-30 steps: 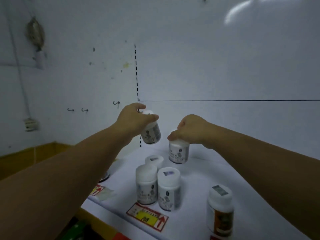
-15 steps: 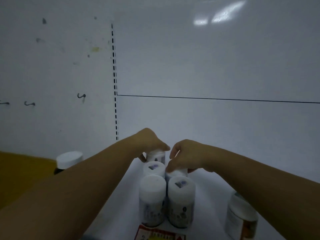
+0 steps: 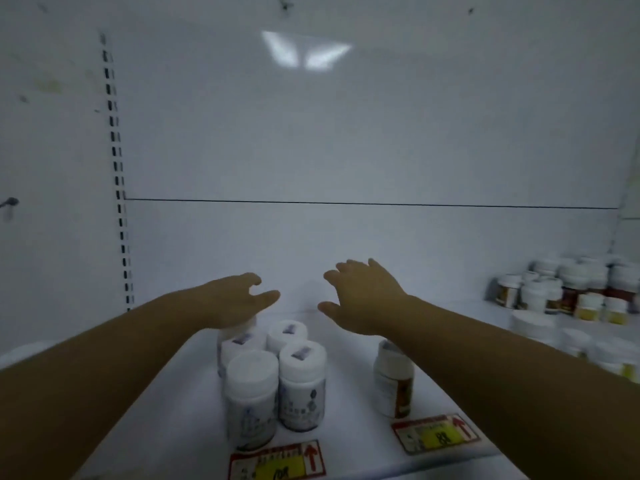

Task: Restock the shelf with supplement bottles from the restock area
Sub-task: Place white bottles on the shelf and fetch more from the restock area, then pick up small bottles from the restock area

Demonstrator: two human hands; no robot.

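My left hand [image 3: 239,299] and right hand [image 3: 363,296] hover empty, fingers spread apart, above the white bottles [image 3: 273,375] clustered on the shelf [image 3: 346,393].

Right price tag [image 3: 437,437]: "88", upside down.

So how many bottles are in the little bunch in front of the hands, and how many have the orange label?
White-capped bottles with grey-blue labels, in the bunch under the left hand: 5 show, the back-left one mostly hidden.
Bottle with the orange-brown label, under the right arm: 1.
Total: 6.
The blurry bottles at far right are not counted.
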